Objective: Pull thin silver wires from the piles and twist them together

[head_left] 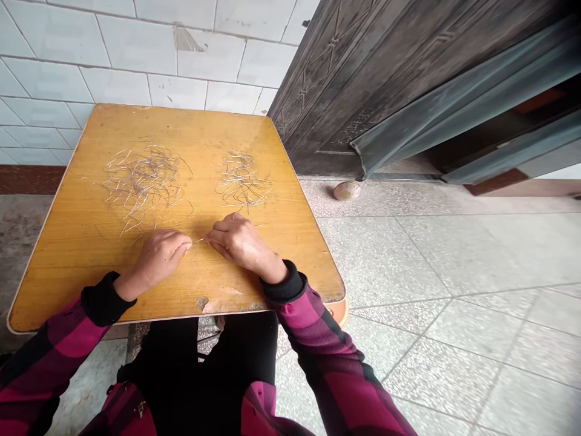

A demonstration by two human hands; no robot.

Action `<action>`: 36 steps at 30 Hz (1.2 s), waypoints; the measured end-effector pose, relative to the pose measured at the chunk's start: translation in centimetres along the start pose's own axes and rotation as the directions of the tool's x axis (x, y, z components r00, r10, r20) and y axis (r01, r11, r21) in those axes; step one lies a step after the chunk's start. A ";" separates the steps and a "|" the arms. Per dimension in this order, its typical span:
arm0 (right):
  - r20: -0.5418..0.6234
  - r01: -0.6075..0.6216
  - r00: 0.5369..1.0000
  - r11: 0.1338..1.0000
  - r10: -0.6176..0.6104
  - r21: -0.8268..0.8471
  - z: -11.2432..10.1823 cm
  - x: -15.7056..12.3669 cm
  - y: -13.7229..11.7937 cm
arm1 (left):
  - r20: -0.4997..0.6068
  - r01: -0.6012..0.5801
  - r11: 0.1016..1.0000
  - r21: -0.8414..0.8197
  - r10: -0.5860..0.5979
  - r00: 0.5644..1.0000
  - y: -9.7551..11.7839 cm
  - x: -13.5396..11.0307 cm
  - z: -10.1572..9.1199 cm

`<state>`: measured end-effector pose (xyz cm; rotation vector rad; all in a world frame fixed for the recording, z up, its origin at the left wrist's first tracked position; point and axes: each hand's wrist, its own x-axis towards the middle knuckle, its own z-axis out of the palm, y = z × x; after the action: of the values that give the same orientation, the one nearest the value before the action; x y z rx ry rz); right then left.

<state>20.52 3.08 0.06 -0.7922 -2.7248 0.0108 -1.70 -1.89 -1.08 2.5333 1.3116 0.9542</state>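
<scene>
Between my two hands a short piece of thin wire [198, 240] spans the gap, low over the near half of the wooden table. My left hand [158, 254] is closed in a pinch at the wire's left end. At its right end, the fingers of my right hand [239, 242] are pinched together too. Beyond my left hand lies a loose, tangled heap of thin wires [145, 175], some bent and some fairly straight. A smaller heap of similar wires [242, 181] rests just past my right hand. The fingertips partly hide the wire's ends.
The yellow wooden table [68, 260] has a chipped near edge and stands against a white tiled wall [127, 39]. To the right are a dark carved door [336, 79], a hanging grey-green curtain [422, 115] and a rounded stone [347, 191] on the tiled floor [454, 254].
</scene>
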 end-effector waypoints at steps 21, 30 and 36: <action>0.136 -0.085 0.989 0.974 0.058 0.208 -0.5 0.3 -1.3 | 0.658 0.524 0.789 -0.321 -0.213 0.723 -2.5 3.1 -0.8; 0.151 -0.118 0.984 0.983 0.097 0.140 -0.4 0.4 -1.7 | 0.590 0.443 0.857 -0.262 -0.221 0.777 -2.2 3.1 0.3; 0.174 -0.141 0.977 0.987 0.125 0.081 -0.4 0.6 -1.9 | 0.465 0.354 0.891 -0.285 -0.194 0.864 -1.5 3.2 0.7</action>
<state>19.14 1.74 0.81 -0.9858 -2.7974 0.2424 -0.95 1.56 -0.70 2.0390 1.1905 0.4845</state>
